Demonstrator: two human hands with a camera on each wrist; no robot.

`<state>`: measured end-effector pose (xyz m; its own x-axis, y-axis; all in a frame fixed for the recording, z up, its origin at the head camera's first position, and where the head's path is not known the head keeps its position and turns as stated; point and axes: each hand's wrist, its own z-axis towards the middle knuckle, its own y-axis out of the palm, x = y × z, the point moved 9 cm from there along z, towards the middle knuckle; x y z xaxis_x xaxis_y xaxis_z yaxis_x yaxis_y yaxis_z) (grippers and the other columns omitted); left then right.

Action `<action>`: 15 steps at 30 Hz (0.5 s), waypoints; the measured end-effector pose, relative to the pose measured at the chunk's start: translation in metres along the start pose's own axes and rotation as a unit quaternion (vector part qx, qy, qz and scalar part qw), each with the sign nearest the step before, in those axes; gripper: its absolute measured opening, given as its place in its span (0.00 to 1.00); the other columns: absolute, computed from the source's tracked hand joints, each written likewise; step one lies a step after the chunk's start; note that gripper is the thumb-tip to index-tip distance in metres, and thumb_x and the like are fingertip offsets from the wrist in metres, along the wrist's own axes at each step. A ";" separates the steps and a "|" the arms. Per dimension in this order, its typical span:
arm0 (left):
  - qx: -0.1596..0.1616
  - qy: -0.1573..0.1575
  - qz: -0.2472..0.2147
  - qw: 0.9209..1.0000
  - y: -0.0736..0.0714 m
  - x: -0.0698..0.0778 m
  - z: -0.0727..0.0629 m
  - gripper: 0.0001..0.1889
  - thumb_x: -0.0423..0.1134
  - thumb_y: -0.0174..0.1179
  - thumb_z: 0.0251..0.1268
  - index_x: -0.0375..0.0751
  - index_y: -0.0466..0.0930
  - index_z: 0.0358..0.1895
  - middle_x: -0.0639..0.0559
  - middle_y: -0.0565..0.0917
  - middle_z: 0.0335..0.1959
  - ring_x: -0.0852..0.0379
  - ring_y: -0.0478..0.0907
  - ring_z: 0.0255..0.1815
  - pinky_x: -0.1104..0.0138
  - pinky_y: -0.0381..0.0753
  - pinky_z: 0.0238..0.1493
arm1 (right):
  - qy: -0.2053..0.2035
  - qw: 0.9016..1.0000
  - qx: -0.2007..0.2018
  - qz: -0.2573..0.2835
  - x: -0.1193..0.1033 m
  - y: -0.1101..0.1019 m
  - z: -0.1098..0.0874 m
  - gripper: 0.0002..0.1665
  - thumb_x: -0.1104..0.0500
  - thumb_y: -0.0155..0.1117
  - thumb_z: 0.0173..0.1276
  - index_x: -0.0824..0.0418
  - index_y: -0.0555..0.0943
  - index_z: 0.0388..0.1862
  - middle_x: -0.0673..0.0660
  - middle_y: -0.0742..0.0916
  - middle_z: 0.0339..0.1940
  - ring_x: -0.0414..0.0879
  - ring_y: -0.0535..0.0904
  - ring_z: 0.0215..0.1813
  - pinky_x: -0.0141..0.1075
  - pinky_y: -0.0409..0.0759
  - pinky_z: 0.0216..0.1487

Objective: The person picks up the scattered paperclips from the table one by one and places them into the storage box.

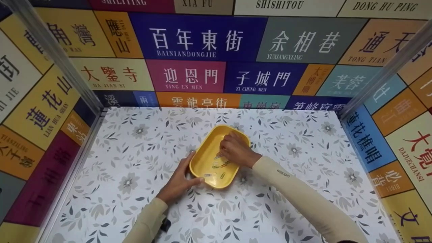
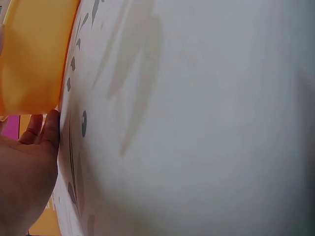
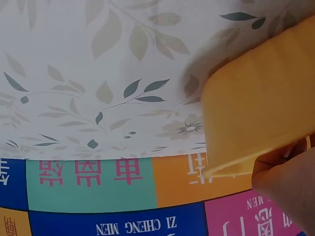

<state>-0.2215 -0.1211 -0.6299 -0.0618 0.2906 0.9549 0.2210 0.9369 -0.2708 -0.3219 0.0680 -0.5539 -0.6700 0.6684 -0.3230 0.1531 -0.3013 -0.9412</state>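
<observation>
A yellow tray (image 1: 206,148), rectangular with rounded corners, sits on the patterned table. Several paper clips (image 1: 216,166) lie loose on its bottom, mostly toward the near end. My left hand (image 1: 179,184) holds the tray's near left corner, thumb at the rim and fingers along the outer side; in the left wrist view its fingertips (image 2: 52,118) meet the tray wall close to the tabletop. Inside the tray, my right hand (image 1: 236,148) reaches down with curled fingers, beside some clips. Its fingertips are hidden, so I cannot tell whether it pinches a clip.
The white tabletop (image 1: 135,206) has a grey leaf and flower print. Panels with coloured blocks of lettering (image 1: 199,37) stand behind it and at both sides, with metal posts (image 1: 64,64) at the corners. A dark band (image 1: 165,224) is at my left wrist.
</observation>
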 end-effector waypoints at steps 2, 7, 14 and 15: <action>-0.002 0.001 -0.001 1.000 0.000 0.002 0.000 0.58 0.48 0.82 0.62 0.64 0.53 0.91 0.48 0.67 0.82 0.46 0.62 0.86 0.48 0.51 0.88 | 0.002 1.000 0.007 0.003 -0.002 -0.005 -0.004 0.06 0.59 0.71 0.78 0.60 0.91 0.43 0.55 0.88 0.43 0.55 0.74 0.52 0.50 0.71 0.65; -0.009 -0.009 0.029 1.000 0.000 0.005 -0.001 0.59 0.48 0.81 0.63 0.62 0.51 0.92 0.48 0.66 0.83 0.45 0.61 0.87 0.47 0.49 0.89 | 0.017 1.000 0.014 0.018 -0.007 -0.014 -0.018 0.08 0.57 0.71 0.79 0.61 0.92 0.47 0.55 0.89 0.46 0.54 0.73 0.54 0.51 0.71 0.67; -0.017 -0.006 0.056 0.998 -0.002 0.009 -0.003 0.61 0.49 0.80 0.64 0.55 0.47 0.93 0.45 0.64 0.85 0.44 0.58 0.88 0.46 0.47 0.89 | 0.028 0.998 0.046 0.032 -0.013 -0.023 -0.047 0.11 0.57 0.73 0.79 0.62 0.90 0.52 0.56 0.88 0.50 0.54 0.74 0.56 0.55 0.74 0.66; -0.018 -0.006 0.057 0.998 -0.002 0.009 -0.003 0.61 0.49 0.80 0.64 0.54 0.46 0.93 0.45 0.64 0.85 0.44 0.58 0.88 0.46 0.47 0.89 | 0.029 0.998 0.051 0.032 -0.014 -0.024 -0.052 0.11 0.57 0.73 0.79 0.63 0.90 0.52 0.57 0.87 0.50 0.55 0.74 0.57 0.55 0.74 0.65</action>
<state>-0.2197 -0.1206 -0.6204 -0.0456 0.3979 0.9163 0.2612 0.8901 -0.3735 -0.2789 0.1010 -0.5316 -0.6172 0.6829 -0.3908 0.1179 -0.4108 -0.9041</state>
